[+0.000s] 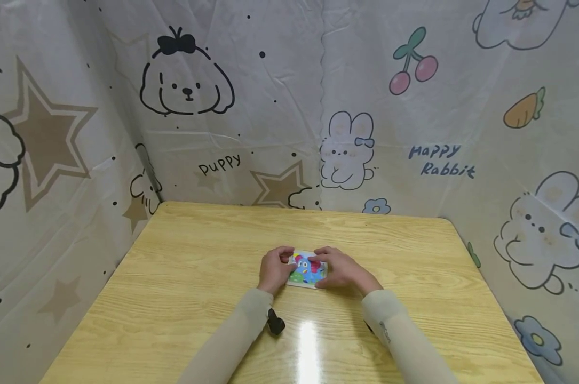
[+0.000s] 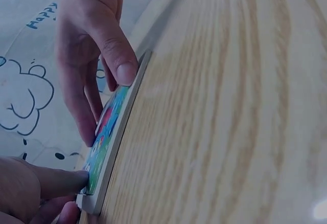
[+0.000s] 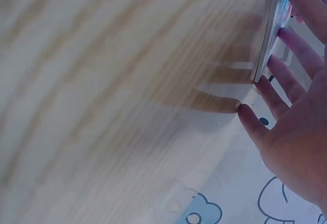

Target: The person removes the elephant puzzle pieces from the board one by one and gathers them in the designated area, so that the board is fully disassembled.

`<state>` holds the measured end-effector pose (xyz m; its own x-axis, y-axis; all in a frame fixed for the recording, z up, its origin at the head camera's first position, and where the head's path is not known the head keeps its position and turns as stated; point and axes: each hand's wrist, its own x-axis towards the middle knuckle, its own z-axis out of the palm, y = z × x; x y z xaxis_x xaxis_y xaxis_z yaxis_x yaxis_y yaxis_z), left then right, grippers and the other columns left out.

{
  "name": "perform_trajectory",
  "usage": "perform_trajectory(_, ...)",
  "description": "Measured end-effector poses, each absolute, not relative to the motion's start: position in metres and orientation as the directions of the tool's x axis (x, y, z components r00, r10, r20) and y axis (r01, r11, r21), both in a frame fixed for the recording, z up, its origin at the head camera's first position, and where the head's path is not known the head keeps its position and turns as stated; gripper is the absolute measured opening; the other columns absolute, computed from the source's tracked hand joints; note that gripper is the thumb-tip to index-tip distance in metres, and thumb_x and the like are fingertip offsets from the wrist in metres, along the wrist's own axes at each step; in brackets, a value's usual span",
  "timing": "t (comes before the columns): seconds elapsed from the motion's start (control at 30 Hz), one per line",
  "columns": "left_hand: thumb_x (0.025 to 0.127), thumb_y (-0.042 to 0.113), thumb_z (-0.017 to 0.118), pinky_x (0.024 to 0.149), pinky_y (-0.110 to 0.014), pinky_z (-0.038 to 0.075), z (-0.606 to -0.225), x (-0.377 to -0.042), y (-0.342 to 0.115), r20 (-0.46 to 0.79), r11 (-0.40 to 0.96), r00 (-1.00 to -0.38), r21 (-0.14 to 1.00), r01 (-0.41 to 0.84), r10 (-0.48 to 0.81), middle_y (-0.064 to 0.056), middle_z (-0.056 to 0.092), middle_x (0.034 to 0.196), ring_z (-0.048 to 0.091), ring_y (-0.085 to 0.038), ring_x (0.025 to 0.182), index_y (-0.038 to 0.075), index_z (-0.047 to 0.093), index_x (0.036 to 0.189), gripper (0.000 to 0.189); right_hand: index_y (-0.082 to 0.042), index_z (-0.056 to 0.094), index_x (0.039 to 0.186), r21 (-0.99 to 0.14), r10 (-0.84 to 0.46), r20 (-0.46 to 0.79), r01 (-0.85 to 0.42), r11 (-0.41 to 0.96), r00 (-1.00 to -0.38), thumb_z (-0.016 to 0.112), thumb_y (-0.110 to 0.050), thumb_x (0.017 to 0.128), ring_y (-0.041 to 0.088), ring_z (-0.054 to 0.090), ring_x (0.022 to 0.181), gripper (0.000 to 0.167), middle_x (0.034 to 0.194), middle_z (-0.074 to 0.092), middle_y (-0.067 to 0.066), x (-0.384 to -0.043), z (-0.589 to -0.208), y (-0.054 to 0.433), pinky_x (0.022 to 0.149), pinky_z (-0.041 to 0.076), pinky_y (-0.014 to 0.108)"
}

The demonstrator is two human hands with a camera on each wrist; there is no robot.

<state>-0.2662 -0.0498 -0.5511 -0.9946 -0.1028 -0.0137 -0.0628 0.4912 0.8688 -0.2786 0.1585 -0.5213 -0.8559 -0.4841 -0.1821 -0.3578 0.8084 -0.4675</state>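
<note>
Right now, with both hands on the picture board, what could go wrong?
The picture board rests on the table between the left hand and right hand, so an uneven push might slide or turn it. The right hand's fingers overlap its coloured face, so a flaw beneath might go unseen.

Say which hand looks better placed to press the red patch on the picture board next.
Probably the right hand: its fingers reach over the right side of the picture board, close to the red patch. The left hand holds the opposite edge and could steady it.
</note>
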Motion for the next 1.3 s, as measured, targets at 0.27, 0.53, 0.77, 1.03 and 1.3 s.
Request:
perform_trajectory(0.27,0.087,0.003,0.082,0.089,-0.038,0.056,-0.548,-0.270,-0.053,-0.006,0.491,-0.998,0.871,-0.033,-0.056,-0.004,0.076,0.113,0.063,-0.019,0.096,0.011,0.076,0.120,0.035,-0.022,0.061,0.147,-0.497,-0.515,-0.181,-0.374,0.783,-0.838,0.088,-0.033,0.084,0.036,0.036,0.151,0.070,0.162,0.043,0.008,-0.280,-0.522,0.160,0.122,0.034,0.058)
perform_trajectory(0.53,0.088,-0.001,0.080,0.090,-0.039,0.060,-0.547,-0.278,-0.063,0.030,0.452,-0.995,0.889,0.070,0.096,-0.011,0.072,0.113,0.069,-0.022,0.099,0.003,0.073,0.124,0.037,-0.021,0.058,0.149,-0.503,-0.533,-0.183,-0.388,0.773,-0.826,0.087,-0.034,0.085,0.037,0.033,0.153,0.071,0.164,0.041,0.008,-0.281,-0.523,0.163,0.123,0.031,0.058)
perform_trajectory(0.77,0.090,0.003,0.079,0.087,-0.037,0.060,-0.546,-0.284,-0.068,0.048,0.523,-0.978,0.839,0.150,0.203,-0.011,0.073,0.109,0.067,-0.019,0.093,0.002,0.074,0.122,0.032,-0.022,0.057,0.150,-0.498,-0.531,-0.192,-0.384,0.778,-0.826,0.086,-0.035,0.086,0.036,0.030,0.155,0.072,0.165,0.039,0.007,-0.282,-0.522,0.163,0.124,0.030,0.058)
perform_trajectory(1.03,0.091,0.007,0.080,0.081,-0.031,0.056,-0.545,-0.284,-0.069,0.087,0.621,-0.961,0.747,0.236,0.261,-0.006,0.069,0.103,0.061,-0.014,0.087,0.004,0.074,0.122,0.032,-0.022,0.057,0.150,-0.513,-0.528,-0.209,-0.368,0.775,-0.823,0.086,-0.035,0.086,0.036,0.025,0.157,0.072,0.166,0.037,0.006,-0.280,-0.522,0.164,0.125,0.027,0.059)
perform_trajectory(1.3,0.089,0.008,0.082,0.080,-0.029,0.056,-0.547,-0.288,-0.076,0.085,0.586,-0.952,0.770,0.251,0.295,-0.005,0.068,0.104,0.062,-0.012,0.087,0.006,0.076,0.119,0.030,-0.025,0.056,0.151,-0.501,-0.517,-0.225,-0.357,0.789,-0.826,0.085,-0.036,0.086,0.035,0.022,0.158,0.071,0.167,0.036,0.003,-0.279,-0.523,0.164,0.125,0.026,0.060)
